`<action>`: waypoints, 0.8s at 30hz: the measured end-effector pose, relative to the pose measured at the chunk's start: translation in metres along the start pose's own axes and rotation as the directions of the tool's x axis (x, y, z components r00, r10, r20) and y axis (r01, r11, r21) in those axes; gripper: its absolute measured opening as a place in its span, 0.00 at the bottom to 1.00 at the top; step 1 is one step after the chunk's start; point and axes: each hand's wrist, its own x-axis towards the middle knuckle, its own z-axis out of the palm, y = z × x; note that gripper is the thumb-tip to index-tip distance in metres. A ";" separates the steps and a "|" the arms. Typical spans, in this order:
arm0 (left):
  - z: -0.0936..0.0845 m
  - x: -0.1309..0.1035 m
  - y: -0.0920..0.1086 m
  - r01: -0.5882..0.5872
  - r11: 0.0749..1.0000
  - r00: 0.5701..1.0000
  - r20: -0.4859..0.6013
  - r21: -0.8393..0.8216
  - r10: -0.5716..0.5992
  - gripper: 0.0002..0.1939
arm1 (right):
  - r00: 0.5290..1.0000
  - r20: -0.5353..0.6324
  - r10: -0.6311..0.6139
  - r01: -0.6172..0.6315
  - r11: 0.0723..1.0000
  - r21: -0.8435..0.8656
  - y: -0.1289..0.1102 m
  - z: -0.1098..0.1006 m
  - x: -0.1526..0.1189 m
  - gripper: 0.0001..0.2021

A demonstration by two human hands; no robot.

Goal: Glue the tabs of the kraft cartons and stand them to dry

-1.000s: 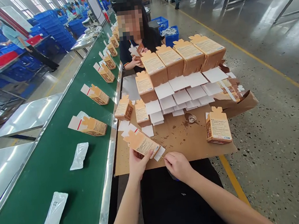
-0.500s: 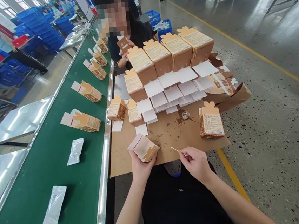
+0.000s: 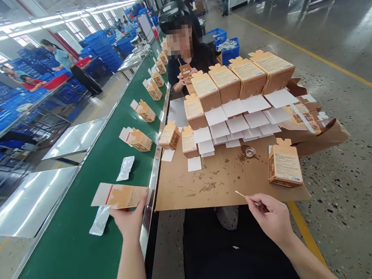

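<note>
My left hand (image 3: pixel 129 215) grips a small tan carton (image 3: pixel 130 196) with a white flap and a red strip, held over the green conveyor belt (image 3: pixel 69 260). Below it lies a silver pouch (image 3: pixel 99 221), partly covered by the carton. A second silver pouch (image 3: pixel 125 168) rests a little farther along the belt. Over the front edge of the cardboard-covered table (image 3: pixel 174 193), my right hand (image 3: pixel 268 215) pinches a thin cotton swab (image 3: pixel 240 193), its tip pointing left. Beyond that hand a single carton (image 3: pixel 284 164) stands at the table's right end.
Stacked cartons (image 3: pixel 226 83) with white flaps hang over the table's far side. A small clear dish (image 3: pixel 250 152) sits among brown stains. Several open cartons (image 3: pixel 136 140) line the belt. Across the table a person (image 3: pixel 187 56) holds a brown carton piece.
My left hand has carried the carton left, from above the table to over the belt. My right hand still holds the swab. The view has tilted up and turned left.
</note>
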 end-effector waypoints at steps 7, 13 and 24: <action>-0.021 0.033 -0.041 0.171 0.966 0.984 -0.078 0.194 -0.158 0.49 | 0.999 -0.037 -0.016 0.016 1.000 -0.012 0.002 -0.008 0.014 0.12; -0.010 0.041 -0.026 0.212 0.956 0.977 -0.012 0.201 -0.214 0.44 | 0.999 0.040 0.001 -0.002 0.999 0.037 -0.007 0.011 0.026 0.14; 0.033 -0.011 0.017 -0.233 0.972 0.950 -0.217 -0.014 0.224 0.30 | 0.986 -0.160 0.040 -0.072 0.978 -0.198 0.004 -0.055 0.018 0.13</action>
